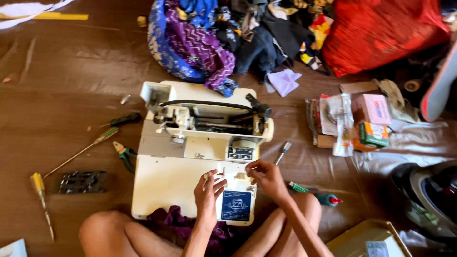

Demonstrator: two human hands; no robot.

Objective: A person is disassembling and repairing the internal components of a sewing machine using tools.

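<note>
The cream sewing machine [190,157] lies on its side on the brown floor [62,95], its open mechanism turned up, right in front of the seated person's knees. Both hands work at its near face: the left hand [208,192] has its fingers spread and pinching a small pale part, and the right hand [266,176] is curled around another small fitting just beside it. A part that small could slip from the fingertips and drop into the open works or roll under the purple cloth [181,221] beneath the machine. Left of the machine lie green-handled pliers [124,154], two screwdrivers [102,138] and a yellow-handled one [40,190]. To the right, small boxes [371,121] sit stacked, contents unseen. Far off, a red bag [381,31] bulges shut beside a heap of clothes [214,38].
</note>
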